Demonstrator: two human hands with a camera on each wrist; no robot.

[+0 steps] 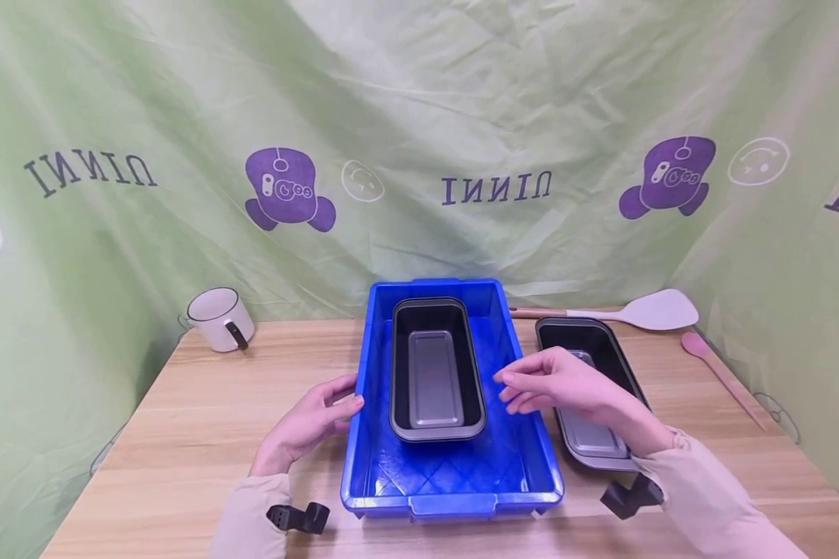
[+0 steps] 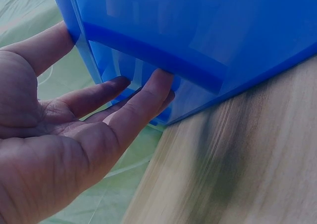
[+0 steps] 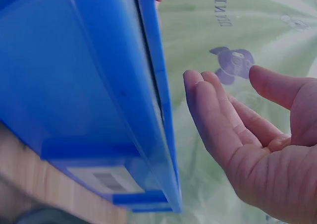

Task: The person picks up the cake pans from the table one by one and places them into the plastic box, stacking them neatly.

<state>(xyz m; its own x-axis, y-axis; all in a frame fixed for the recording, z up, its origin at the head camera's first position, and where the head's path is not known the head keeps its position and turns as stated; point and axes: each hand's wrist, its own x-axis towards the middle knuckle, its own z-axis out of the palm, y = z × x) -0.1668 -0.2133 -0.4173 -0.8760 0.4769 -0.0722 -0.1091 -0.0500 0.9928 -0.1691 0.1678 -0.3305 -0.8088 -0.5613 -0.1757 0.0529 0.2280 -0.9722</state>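
A blue plastic bin stands on the table with a dark loaf pan inside it. My left hand holds the bin's left side. Its thumb lies at the rim, and in the left wrist view its fingertips are at the outer wall, by a ledge. My right hand hovers over the bin's right edge, fingers loosely bent and nothing between them. It also shows beside the bin's rim in the right wrist view. Under the right forearm lies a second loaf pan, partly hidden by that hand and arm.
A white mug with a black handle sits at the back left. Along the back right lie a white spatula and a pink spoon-like utensil with a wooden handle. A green printed curtain encloses the wooden table.
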